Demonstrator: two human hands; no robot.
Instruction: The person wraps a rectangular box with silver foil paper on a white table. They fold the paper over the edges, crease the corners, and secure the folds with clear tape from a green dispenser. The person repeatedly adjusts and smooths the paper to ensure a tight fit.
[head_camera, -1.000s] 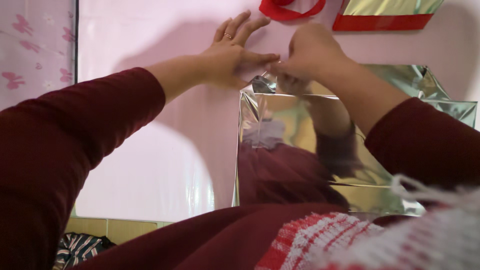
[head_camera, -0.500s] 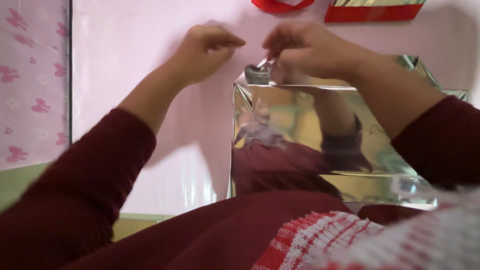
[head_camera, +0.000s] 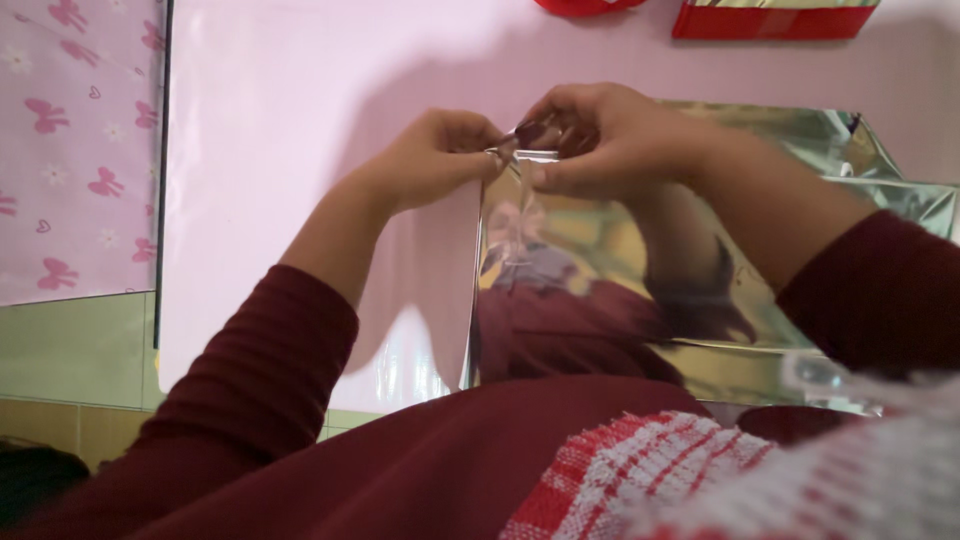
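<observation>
A shiny silver foil sheet (head_camera: 600, 290) lies on a pale pink sheet (head_camera: 290, 150), mirroring my arms and dark red sleeves. My left hand (head_camera: 435, 155) and my right hand (head_camera: 600, 135) meet at the foil's upper left corner. Both pinch that corner between thumb and fingers, with the foil edge folded or curled between them. The foil's right part runs under my right forearm.
A red ribbon (head_camera: 585, 5) and a red box with a foil top (head_camera: 775, 18) sit at the far edge. Pink paper with butterflies (head_camera: 75, 150) lies to the left over a green surface (head_camera: 70, 345). A red and white checked cloth (head_camera: 640, 480) is in my lap.
My left hand went from flat with fingers spread to closed on the foil corner. Both hands shifted slightly toward me and the view moved closer.
</observation>
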